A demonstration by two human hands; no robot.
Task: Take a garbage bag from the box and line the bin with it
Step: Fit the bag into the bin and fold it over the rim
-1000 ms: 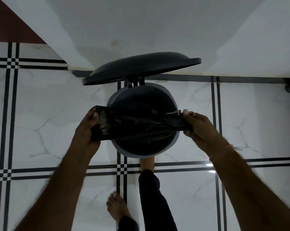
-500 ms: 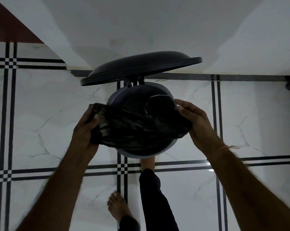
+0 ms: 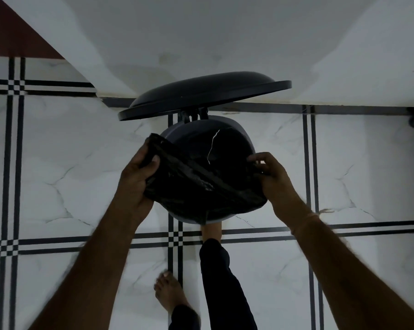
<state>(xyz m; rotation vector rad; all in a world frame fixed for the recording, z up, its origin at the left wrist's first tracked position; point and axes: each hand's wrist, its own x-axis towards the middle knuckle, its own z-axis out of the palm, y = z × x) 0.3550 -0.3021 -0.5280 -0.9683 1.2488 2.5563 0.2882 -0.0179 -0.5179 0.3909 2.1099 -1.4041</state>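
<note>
A round grey pedal bin [image 3: 221,217] stands on the floor against the wall, its dark lid [image 3: 201,96] raised. A black garbage bag [image 3: 201,184] is spread over the bin's mouth, and part of it hangs down inside. My left hand [image 3: 137,177] grips the bag's edge at the bin's left side, outside the rim. My right hand [image 3: 271,175] pinches the bag's edge at the right rim. The box of bags is not in view.
A foot [image 3: 212,231] in a dark trouser leg presses at the bin's front base; the other bare foot [image 3: 170,294] stands nearer. White marble floor tiles [image 3: 70,175] with black line borders surround the bin. A white wall [image 3: 213,39] rises directly behind it.
The bag has opened wider and now covers most of the bin's mouth. My right hand shifted down the right rim; my left hand lifted its edge a little further out to the left.
</note>
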